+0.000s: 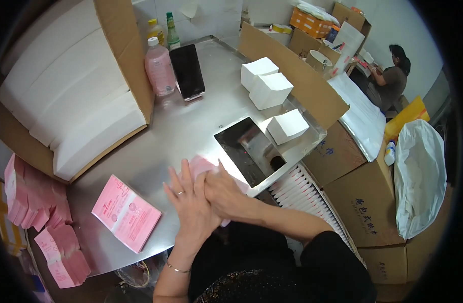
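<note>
My left hand (192,204) is over the near edge of the metal table, fingers stretched and spread, a ring on one finger. My right hand (224,194) crosses against its thumb side with bent fingers. What those fingers hold, if anything, is hidden. Beneath both hands lies a pink paper piece (202,165), mostly covered. Left of them rests a stack of pink printed packets (126,213) with a pale band across it. Just beyond my right hand is a dark rectangular opening (249,151) in the tabletop.
White paper stacks (288,126) stand by the opening. A large carton (128,55) of white paper fills the left, with pink packet bundles (65,255) below. A phone (188,72) leans beside a pink bottle (160,70). Cartons (365,207) line the right; another person (393,76) sits beyond.
</note>
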The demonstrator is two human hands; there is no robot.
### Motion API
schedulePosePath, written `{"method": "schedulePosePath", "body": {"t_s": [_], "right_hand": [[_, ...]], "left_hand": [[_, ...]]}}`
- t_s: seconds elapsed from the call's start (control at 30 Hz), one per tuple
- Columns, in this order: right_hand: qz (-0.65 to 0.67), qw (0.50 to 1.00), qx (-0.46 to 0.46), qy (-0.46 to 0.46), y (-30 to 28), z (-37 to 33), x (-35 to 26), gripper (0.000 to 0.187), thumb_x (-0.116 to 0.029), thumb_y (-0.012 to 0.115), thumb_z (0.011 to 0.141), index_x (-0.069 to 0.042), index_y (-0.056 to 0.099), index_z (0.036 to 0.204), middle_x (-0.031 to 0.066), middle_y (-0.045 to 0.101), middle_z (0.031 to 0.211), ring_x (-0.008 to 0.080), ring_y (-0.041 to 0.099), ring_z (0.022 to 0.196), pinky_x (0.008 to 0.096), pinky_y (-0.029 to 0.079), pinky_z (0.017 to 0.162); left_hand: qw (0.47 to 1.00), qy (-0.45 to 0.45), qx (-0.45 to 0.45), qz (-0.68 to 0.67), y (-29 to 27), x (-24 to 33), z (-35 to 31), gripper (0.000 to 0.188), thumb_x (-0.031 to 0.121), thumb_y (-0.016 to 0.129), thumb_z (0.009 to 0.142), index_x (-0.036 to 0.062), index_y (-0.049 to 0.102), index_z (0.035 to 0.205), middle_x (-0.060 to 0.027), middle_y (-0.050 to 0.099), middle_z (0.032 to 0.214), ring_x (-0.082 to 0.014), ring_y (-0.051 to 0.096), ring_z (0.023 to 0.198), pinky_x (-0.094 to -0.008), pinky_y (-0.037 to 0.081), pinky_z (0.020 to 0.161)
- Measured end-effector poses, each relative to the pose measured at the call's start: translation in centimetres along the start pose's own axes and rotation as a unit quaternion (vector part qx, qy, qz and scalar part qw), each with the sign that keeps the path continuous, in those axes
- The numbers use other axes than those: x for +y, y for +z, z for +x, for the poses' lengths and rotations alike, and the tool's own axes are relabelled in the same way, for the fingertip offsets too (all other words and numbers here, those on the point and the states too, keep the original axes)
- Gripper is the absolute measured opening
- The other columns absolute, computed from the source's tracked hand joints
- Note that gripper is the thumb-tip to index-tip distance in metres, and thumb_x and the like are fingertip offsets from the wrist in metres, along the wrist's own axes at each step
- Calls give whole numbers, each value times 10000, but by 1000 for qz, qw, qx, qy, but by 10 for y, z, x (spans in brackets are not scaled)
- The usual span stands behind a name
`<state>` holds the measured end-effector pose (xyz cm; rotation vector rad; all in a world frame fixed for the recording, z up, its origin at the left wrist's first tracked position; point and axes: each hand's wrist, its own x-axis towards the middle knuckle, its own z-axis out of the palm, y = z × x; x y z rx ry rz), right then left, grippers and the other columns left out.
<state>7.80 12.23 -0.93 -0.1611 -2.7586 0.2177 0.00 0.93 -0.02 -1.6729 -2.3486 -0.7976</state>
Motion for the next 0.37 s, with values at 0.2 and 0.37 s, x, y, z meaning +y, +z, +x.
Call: {"method": "schedulePosePath", "body": {"t_s": [0.2,0.37], "right_hand": [[-185,939,213,199,-62,-50,84,229,-85,659,839,35,666,1035,167,646,1025,340,624,1055,484,435,971],[-203,910,91,350,-74,-66,146,376,-181,692,874,-86,645,1235,156,627,1080,297,569,1169,479,388,967]], "left_hand": [[994,-1,12,110,0,-14,-7,532,338,705,758,119,643,1239,-158,559,1293,-375,508,1072,-478,382,861],[994,-17,-46,94,2,3,0,630,455,720,776,152,623,1319,-142,542,1316,-345,508,1065,-466,383,826]]}}
